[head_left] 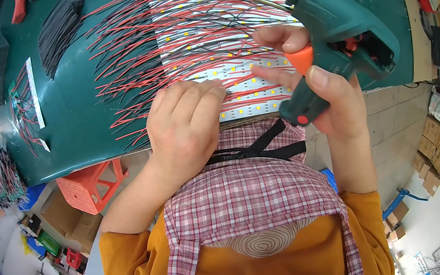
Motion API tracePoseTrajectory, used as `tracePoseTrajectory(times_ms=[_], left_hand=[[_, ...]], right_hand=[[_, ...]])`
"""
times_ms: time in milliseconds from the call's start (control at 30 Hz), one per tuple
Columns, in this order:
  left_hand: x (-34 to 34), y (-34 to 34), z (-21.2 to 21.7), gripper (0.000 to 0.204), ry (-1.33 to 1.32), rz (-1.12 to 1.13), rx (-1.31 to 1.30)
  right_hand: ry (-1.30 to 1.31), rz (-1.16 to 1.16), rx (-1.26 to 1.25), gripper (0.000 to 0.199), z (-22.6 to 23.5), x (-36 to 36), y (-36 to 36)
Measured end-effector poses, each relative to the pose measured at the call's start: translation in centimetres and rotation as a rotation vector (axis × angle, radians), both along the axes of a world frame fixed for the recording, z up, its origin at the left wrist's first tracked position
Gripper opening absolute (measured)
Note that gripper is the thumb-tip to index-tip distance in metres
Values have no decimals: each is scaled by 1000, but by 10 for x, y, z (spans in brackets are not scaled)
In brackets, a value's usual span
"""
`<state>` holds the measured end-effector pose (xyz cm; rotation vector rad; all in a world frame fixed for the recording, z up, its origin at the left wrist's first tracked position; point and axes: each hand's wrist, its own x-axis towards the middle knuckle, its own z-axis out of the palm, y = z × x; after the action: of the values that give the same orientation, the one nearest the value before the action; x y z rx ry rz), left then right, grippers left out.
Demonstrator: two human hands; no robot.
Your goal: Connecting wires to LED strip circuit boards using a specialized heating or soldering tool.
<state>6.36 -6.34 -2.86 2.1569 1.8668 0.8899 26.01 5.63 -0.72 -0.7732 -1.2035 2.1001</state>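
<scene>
soldering gun (338,36): dark green, orange trigger, gripped in the right hand (326,94), tip over the led strips (233,71).
left hand (187,122): fingers curled, pressing down on the white strips, holding nothing.
wires (129,54): red and black, fanned across the green table (78,129).

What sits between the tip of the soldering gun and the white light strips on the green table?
Red and black wires fan across the light strips, crossing under the soldering gun held in the right hand. The left hand presses on the strips' near edge. The tip's contact point is too small to tell.
</scene>
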Motion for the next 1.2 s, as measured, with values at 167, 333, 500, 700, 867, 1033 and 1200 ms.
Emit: tracePoseTrajectory(times_ms=[167, 333, 500, 700, 867, 1033, 1200], left_hand=[[3, 2, 2, 18, -55, 34, -42], [-6, 7, 2, 21, -32, 61, -9], [-10, 13, 0, 18, 141, 22, 4], [-11, 14, 0, 19, 152, 8, 27], [-10, 14, 5, 22, 116, 12, -15], [-10, 14, 5, 22, 128, 12, 13], [-8, 15, 4, 22, 185, -4, 24]], right_hand=[[-123, 52, -128, 45, 14, 17, -10], [-204, -53, -175, 49, 18, 45, -46], [-345, -14, -217, 42, 8, 72, -91], [-776, 271, 517, 26, 3, 82, -98], [-427, -113, -25, 20, 26, 80, -100], [-829, 190, 459, 18, 4, 87, -106], [-886, 111, 435, 24, -10, 87, -117]])
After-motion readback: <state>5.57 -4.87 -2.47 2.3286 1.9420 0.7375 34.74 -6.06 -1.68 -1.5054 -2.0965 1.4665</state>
